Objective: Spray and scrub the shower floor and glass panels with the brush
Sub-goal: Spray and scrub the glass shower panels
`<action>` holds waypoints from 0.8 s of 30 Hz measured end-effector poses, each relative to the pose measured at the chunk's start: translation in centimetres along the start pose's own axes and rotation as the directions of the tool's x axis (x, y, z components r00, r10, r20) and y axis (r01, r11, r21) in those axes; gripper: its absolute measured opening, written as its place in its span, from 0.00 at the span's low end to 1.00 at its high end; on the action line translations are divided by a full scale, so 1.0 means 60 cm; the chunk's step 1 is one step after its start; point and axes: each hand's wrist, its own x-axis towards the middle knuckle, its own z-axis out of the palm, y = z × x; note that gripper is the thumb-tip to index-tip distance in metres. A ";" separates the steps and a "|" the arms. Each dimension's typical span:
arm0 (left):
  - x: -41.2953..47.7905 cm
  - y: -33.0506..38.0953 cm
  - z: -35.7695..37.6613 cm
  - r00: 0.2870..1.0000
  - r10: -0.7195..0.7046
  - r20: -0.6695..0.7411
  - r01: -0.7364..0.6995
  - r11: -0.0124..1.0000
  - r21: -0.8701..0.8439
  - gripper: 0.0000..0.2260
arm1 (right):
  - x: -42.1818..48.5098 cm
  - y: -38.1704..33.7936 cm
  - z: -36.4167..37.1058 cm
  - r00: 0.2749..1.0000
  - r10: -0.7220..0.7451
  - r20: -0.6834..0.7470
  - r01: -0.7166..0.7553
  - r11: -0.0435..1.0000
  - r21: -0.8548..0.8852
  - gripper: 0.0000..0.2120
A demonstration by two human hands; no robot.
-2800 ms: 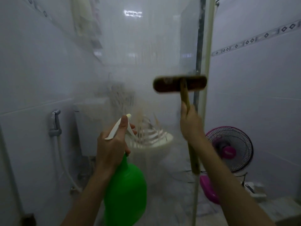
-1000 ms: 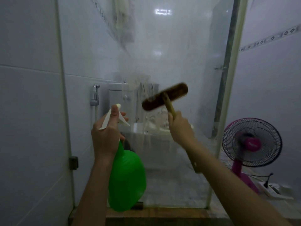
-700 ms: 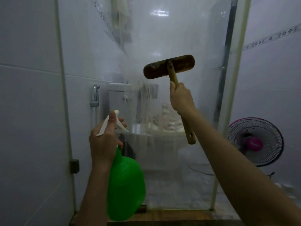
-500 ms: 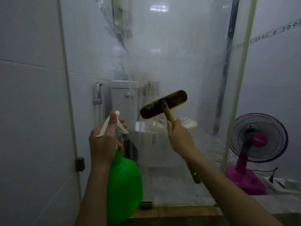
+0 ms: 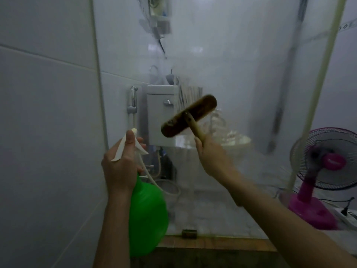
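Tiles, white and glossy, cover the wall [image 5: 48, 113] on the left. Next to it the left hand [image 5: 119, 167] is curled tight around the neck of one round green plastic spray bottle [image 5: 147, 215], with the thumb lying up along its white trigger head [image 5: 123, 146], which points toward the glass; the bottle's body hangs below the fist, and its opaque wall hides whatever it contains. Behind the cloudy, streaked glass shower panel [image 5: 241, 64] a chrome hand sprayer [image 5: 132, 101] hangs on the wall just beside a white toilet tank [image 5: 162, 117]. Right of the bottle, in front of the panel's middle, is one scrubbing brush with a dark brown oblong wooden head [image 5: 189, 116], tilted with its left end lower; motion blur hides whether the bristles touch the glass. The right hand [image 5: 214, 157] is closed around the brush's pale wooden handle [image 5: 197, 130] just below the head. A brown wooden sill [image 5: 212, 243] runs under the panel's bottom edge. Far right, past the panel's pale edge strip, stands one pink pedestal fan with a dark wire grille [image 5: 328, 161], and a white power strip [image 5: 347, 213] lies on the floor beside its base.
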 end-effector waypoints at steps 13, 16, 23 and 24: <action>0.023 -0.008 -0.064 0.997 0.007 -0.070 -0.007 1.000 0.000 0.15 | 0.006 -0.029 0.036 0.996 -0.074 0.043 0.078 0.992 -0.101 0.16; 0.023 -0.002 -0.069 0.998 0.016 -0.060 -0.014 0.999 0.037 0.14 | 0.095 -0.149 0.038 0.979 -0.200 0.047 0.203 0.977 -0.061 0.16; 0.028 0.001 -0.081 0.996 0.025 -0.090 -0.023 1.000 0.019 0.16 | 0.015 -0.036 0.039 0.993 -0.104 0.059 0.113 0.980 -0.163 0.17; 0.029 0.000 -0.081 0.996 0.025 -0.080 -0.023 1.000 0.020 0.16 | -0.008 -0.014 0.036 0.996 -0.068 0.065 0.078 0.983 -0.168 0.17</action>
